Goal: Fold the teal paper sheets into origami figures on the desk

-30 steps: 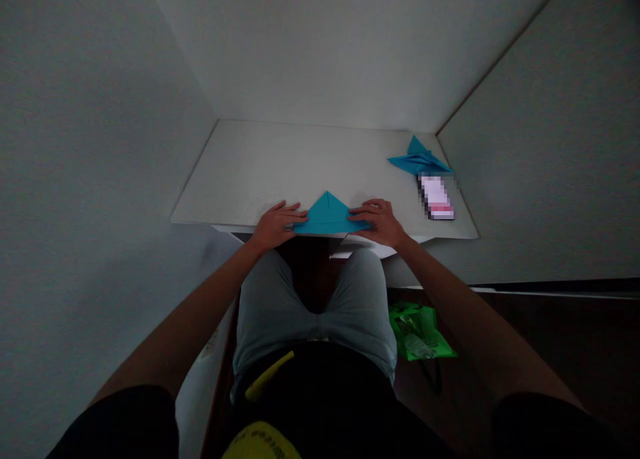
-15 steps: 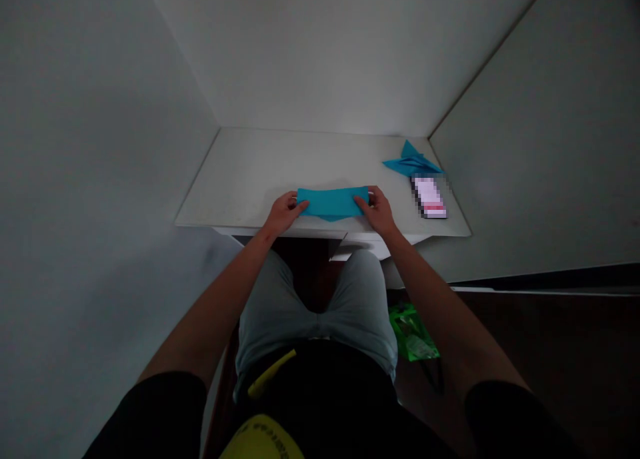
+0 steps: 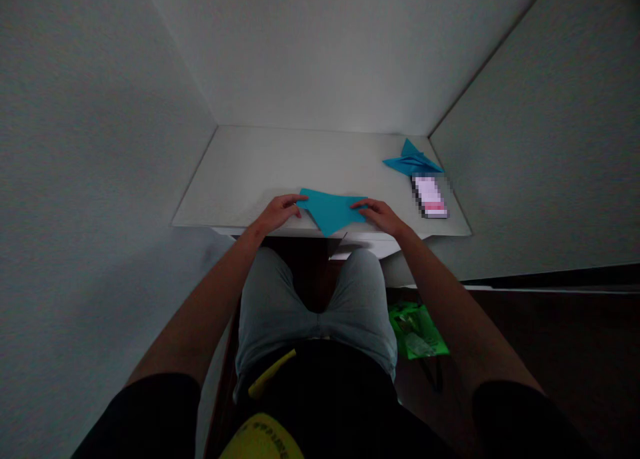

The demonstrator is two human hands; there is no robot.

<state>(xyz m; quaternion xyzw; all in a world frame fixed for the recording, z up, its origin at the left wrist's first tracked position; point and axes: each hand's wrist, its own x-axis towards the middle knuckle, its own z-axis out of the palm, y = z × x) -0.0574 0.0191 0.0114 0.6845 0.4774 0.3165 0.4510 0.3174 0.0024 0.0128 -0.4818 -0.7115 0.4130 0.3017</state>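
A folded sheet of blue paper (image 3: pixel 331 209) lies at the front of the white table, with a pointed flap hanging toward me over the edge. At its left corner, my left hand (image 3: pixel 281 210) rests its stretched fingertips on the paper, thumb apart from them. My right hand (image 3: pixel 381 214) lies over the right end of the sheet, its fingers spread and touching the top. Neither hand grips the paper. Farther back on the right sits a folded blue paper shape (image 3: pixel 411 160) with pointed wings, like a paper plane.
A phone (image 3: pixel 430 196) with a lit, blurred screen lies just in front of the folded shape. The white table (image 3: pixel 260 159) is bounded by walls at left, back and right. Below, a green bag (image 3: pixel 419 332) is beside my right leg.
Both hands have loosened their pinch on the paper's ends. The sheet, earlier a held-up rectangular strip, now lies lower, turned slightly, with its point showing farther toward me.
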